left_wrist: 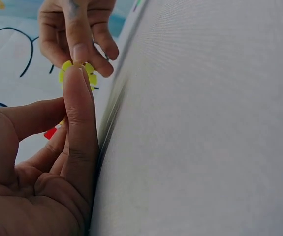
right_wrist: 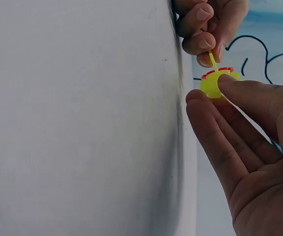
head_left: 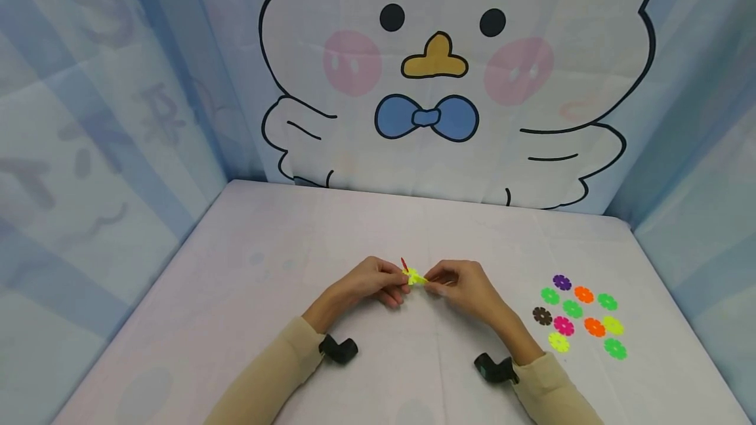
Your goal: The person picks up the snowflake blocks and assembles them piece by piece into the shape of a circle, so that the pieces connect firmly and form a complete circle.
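Near the middle of the table both hands meet over a small joined cluster of notched plastic snowflake discs. My left hand [head_left: 378, 281] pinches a yellow disc [right_wrist: 213, 60], seen edge-on in the right wrist view. Between thumb and fingers, my right hand [head_left: 463, 284] pinches another yellow disc [right_wrist: 210, 85], whose edge touches or lies very close to the first. A red disc [head_left: 404, 264] sticks up from the cluster beside the left fingertips. How the discs are slotted together is largely hidden by the fingers.
Several loose snowflake discs lie flat to the right of the right hand, among them a purple disc [head_left: 562, 282], a brown disc [head_left: 542, 316] and a pink disc [head_left: 564, 326]. A printed curtain [head_left: 437, 169] stands behind the white table [head_left: 266, 228].
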`<state>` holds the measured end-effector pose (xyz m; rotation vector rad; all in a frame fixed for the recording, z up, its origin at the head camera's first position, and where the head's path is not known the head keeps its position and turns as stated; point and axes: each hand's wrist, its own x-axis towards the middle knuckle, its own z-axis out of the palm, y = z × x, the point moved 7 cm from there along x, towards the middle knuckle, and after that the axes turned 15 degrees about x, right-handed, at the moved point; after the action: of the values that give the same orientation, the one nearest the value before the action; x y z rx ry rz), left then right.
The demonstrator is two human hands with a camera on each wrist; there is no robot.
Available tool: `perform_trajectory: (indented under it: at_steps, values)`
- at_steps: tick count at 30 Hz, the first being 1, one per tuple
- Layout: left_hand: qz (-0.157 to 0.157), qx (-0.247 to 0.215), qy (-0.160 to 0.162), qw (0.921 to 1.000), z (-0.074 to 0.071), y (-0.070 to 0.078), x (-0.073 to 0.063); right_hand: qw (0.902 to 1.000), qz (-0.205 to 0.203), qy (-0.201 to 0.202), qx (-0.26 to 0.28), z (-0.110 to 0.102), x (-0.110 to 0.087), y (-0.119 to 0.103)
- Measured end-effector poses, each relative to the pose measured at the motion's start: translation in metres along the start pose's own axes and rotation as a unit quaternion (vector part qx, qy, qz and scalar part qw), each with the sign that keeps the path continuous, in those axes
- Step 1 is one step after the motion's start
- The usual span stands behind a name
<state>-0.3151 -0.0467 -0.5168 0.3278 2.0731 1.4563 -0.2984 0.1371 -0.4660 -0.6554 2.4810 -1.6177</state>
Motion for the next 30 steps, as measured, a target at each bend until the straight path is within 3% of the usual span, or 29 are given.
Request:
perform_trajectory:
  at_steps: [5,11,22,30]
  values:
    - [-0.002,-0.002,0.001,1.0000,0.000,-0.001,0.000,0.9997,0.018,0.014,-0.012,-0.019,-0.005,0.007]
    - [0.002,-0.002,-0.003,1.0000,0.001,-0.001,0.001,0.9939,0.055,0.061,-0.074,-0.064,-0.021,0.021]
    - [0.004,-0.004,-0.010,0.9999,0.000,-0.001,0.000,0.9639,0.098,0.151,-0.196,-0.154,-0.066,0.045]
    - [0.007,-0.008,-0.016,0.9998,0.002,-0.001,0.000,0.9467,0.172,0.154,-0.224,-0.187,-0.092,0.069]
